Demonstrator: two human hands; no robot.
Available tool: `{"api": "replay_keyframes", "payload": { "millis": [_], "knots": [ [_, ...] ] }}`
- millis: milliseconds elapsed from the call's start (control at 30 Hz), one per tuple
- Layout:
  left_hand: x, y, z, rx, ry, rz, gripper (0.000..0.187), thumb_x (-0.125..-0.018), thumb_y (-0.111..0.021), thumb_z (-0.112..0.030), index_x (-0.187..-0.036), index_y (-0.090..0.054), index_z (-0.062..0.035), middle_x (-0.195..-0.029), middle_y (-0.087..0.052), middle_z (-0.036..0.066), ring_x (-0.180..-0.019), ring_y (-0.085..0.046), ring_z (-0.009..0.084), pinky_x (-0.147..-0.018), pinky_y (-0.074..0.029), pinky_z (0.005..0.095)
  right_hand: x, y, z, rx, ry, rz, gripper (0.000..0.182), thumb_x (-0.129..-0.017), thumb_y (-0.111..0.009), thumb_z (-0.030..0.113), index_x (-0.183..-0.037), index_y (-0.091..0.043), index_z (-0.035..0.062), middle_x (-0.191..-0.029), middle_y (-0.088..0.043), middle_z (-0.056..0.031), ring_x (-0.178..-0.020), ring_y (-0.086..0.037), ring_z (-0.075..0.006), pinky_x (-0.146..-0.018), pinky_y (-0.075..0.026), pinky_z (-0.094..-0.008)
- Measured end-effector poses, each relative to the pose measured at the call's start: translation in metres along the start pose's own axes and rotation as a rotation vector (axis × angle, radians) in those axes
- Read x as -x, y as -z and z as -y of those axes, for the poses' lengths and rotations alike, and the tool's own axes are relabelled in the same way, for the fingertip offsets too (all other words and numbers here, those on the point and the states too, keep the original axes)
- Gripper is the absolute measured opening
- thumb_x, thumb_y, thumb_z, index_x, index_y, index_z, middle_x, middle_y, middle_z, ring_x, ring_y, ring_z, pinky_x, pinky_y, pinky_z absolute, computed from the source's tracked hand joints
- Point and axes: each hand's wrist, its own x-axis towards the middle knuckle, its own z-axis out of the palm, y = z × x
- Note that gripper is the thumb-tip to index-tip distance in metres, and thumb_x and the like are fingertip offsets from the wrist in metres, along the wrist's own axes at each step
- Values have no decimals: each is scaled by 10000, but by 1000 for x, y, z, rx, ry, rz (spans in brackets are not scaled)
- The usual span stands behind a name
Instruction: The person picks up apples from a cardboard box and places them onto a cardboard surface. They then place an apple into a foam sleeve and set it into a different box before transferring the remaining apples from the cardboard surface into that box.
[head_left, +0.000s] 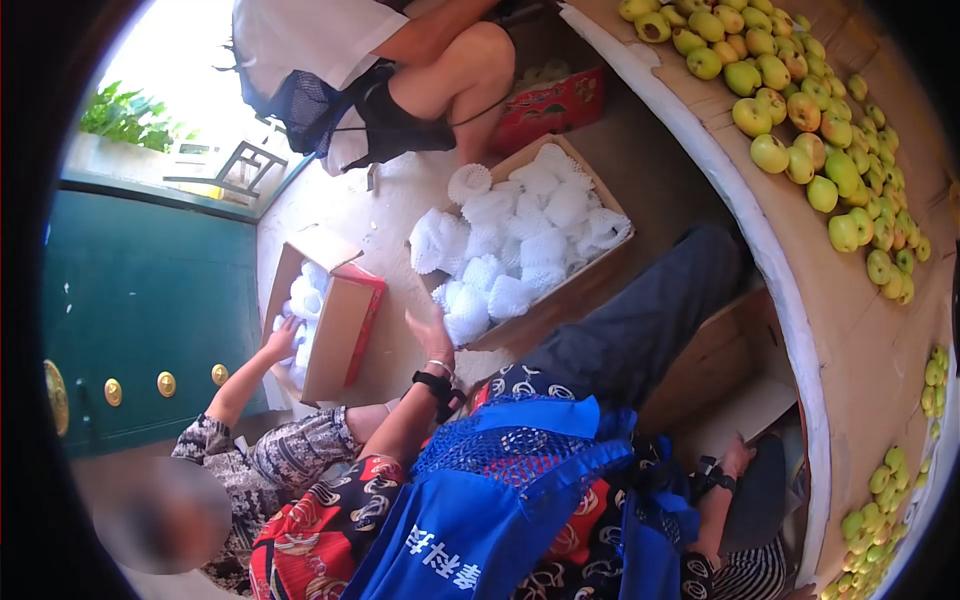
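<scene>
My left hand (432, 337) is beside the near left corner of a large cardboard box (612, 208), its fingers apart and nothing seen in them. White foam-netted items (525, 225) fill that box, and the nearest of them lie close to my fingers. On the right, my right hand (738, 458) is at the edge of another cardboard box (752, 350). Its fingers are too small and partly hidden to tell whether they hold anything.
A person in patterned clothes reaches a hand (280, 342) into a smaller box (335, 340) of foam-netted items. Another person (400, 90) crouches at the top near a red box (548, 112). Green apples (840, 170) lie on cardboard at right. A green door (150, 300) stands left.
</scene>
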Motion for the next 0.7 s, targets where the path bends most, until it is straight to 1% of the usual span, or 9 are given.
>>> {"api": "replay_keyframes", "payload": {
  "millis": [33,100,167,233,267,367,400,467,700],
  "knots": [
    [-11,-4,23,-2,4,8,834,-732,-606,-492,-1327,-259,-20,-1318,-331,188,-1211,-347,316,-993,-268,468,-3,-1,-5,-76,-27,-18,658,-704,-631,313,-1231,-418,-18,-1171,-525,-204,-1067,-513,-342,-921,-380,-361],
    [-35,-5,54,585,940,514,770,-753,-517,-593,-1291,-339,-71,-1276,-409,174,-1104,-473,310,-891,-366,530,-22,-12,-24,-148,-54,-40,655,-699,-636,308,-1235,-424,-4,-1175,-527,-192,-1072,-513,-332,-919,-383,-358],
    [-45,-15,53,496,944,536,685,-788,-442,-607,-1254,-395,-107,-1169,-513,148,-989,-557,302,-784,-437,538,-54,-29,-59,-71,176,39,672,-683,-628,177,-1289,-377,32,-1228,-483,-206,-1148,-451,-330,-977,-328,-337],
    [-57,-20,60,497,1098,824,587,-826,-454,-511,-1240,-415,-96,-1084,-558,126,-981,-561,318,-782,-440,544,-46,-31,-59,-162,300,-46,691,-659,-641,148,-1289,-379,36,-1243,-477,-190,-1156,-448,-313,-981,-324,-330],
    [-61,-25,68,553,1085,744,474,-838,-488,-362,-1192,-453,-49,-1014,-583,132,-917,-591,327,-726,-466,541,-37,-35,-57,-252,438,-108,713,-635,-653,120,-1289,-381,40,-1257,-470,-173,-1164,-444,-295,-986,-319,-322],
    [-69,-24,110,410,951,693,367,-821,-507,-220,-1113,-499,3,-958,-601,152,-823,-619,319,-668,-496,506,3,-14,-19,64,371,-221,734,-607,-673,89,-1284,-392,47,-1265,-468,-154,-1185,-425,-260,-1004,-299,-316],
    [-61,-20,83,314,928,655,330,-799,-520,-165,-1055,-515,43,-899,-612,157,-745,-631,308,-615,-514,460,-2,-12,-18,66,367,-233,734,-607,-673,89,-1284,-392,47,-1265,-468,-154,-1185,-425,-260,-1004,-299,-316],
    [-60,-18,75,332,894,642,322,-796,-528,-168,-1036,-522,46,-890,-612,156,-743,-630,309,-604,-514,454,-2,-20,-15,-58,308,-125,738,-603,-683,98,-1280,-394,42,-1267,-464,-145,-1208,-398,-247,-1015,-282,-317],
    [-42,-64,45,200,724,621,287,-739,-607,-180,-831,-575,91,-727,-588,125,-587,-585,239,-462,-458,402,-22,-25,-27,-23,328,-148,771,-621,-688,132,-1299,-340,16,-1301,-413,-158,-1210,-387,-260,-1016,-276,-312]
  ]
}}
